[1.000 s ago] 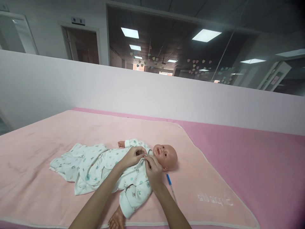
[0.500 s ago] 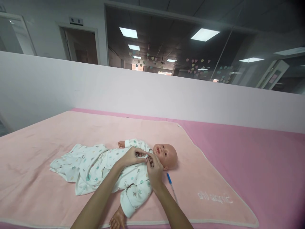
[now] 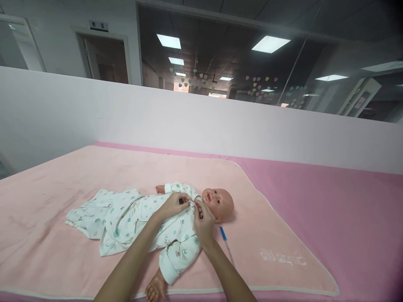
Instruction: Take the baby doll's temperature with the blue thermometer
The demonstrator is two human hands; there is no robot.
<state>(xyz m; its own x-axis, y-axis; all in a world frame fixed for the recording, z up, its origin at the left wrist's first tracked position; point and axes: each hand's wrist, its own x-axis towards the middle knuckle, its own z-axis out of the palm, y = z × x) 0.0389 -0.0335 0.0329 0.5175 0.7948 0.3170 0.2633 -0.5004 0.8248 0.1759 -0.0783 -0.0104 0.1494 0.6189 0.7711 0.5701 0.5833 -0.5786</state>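
Note:
A baby doll (image 3: 220,204) lies on its back on a pale pink blanket (image 3: 63,180), head to the right. It wears a white printed romper (image 3: 126,216). Both my hands meet at the romper's collar just below the doll's chin. My left hand (image 3: 171,205) pinches the near edge of the collar with curled fingers. My right hand (image 3: 204,220) pinches the other edge, thumb and fingers pressed together. One doll hand (image 3: 155,289) sticks out of a sleeve near the blanket's front edge.
A blue pen (image 3: 226,243) lies on the blanket just right of my right wrist. The blanket covers a brighter pink surface (image 3: 346,209). A low white partition (image 3: 189,121) runs along the back, with glass walls and a doorway behind it.
My fingers have shifted slightly at the collar, drawing the two edges together. The doll and my arms stay in nearly the same place.

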